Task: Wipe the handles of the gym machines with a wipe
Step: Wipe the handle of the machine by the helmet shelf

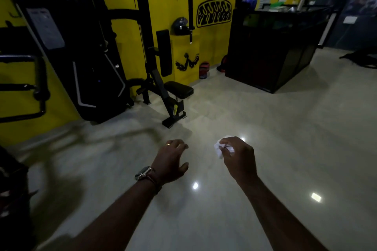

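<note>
My right hand [238, 157] is held out over the glossy floor and grips a crumpled white wipe [219, 149] in its curled fingers. My left hand [171, 159], with a ring and a wristwatch, hovers beside it, fingers loosely spread and holding nothing. A black gym machine [85, 63] with a padded seat [178, 89] stands against the yellow wall ahead on the left, well beyond both hands. Black bar handles [38, 87] of another machine jut in at the far left edge.
A black counter [271, 51] stands at the back right with items on top. A hanging strap [190, 6] and a helmet [180, 25] are on the yellow wall. Dark equipment sits at the lower left edge. Pale floor [265, 128] stretches between me and the machines.
</note>
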### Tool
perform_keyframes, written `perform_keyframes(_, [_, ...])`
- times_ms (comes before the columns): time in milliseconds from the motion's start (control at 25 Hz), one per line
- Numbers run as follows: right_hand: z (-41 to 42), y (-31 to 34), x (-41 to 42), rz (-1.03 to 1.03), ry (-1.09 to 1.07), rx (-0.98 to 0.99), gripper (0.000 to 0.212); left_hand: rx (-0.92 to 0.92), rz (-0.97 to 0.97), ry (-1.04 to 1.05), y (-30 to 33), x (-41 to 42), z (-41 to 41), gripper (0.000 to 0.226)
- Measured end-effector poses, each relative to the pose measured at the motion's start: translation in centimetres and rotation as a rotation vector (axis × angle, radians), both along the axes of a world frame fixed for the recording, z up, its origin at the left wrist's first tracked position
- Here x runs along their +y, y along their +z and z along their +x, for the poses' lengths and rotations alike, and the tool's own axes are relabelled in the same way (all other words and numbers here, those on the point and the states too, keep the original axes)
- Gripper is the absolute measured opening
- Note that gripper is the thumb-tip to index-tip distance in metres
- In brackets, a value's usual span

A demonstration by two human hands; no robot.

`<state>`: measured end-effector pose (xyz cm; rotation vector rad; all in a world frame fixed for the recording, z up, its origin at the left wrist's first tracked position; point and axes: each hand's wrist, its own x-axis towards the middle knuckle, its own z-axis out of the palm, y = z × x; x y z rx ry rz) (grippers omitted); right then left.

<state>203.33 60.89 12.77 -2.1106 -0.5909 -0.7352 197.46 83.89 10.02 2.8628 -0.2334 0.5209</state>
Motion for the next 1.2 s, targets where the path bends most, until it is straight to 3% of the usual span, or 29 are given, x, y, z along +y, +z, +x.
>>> perform_keyframes(360, [29.5, 1.0, 4.1, -0.089, 0.051, -0.003, 0.017, -0.028, -0.028, 0.068, 0.5, 3.5, 28.2, 0.053])
perform_keyframes(600, [50.9, -2.1, 10.7, -0.115, 0.093, 0.011, 0.018, -0.057, -0.034, 0.071, -2.3, 9.8, 50.1, 0.051])
perform_keyframes(800, [68.0, -2.2, 16.0, -0.113, 0.078, 0.059, 0.019, -0.021, -0.059, 0.028, -1.0, 15.3, 68.2, 0.051])
perform_keyframes(960, [80.2, -2.2, 18.2, -0.051, 0.048, 0.106, 0.004, -0.013, -0.074, -0.026, 0.2, 17.3, 81.5, 0.050])
perform_keyframes(1200, [101.6, -5.1, 21.1, -0.001, 0.076, 0.138, 0.016, 0.009, -0.070, -0.005, -2.9, 19.9, 102.9, 0.049])
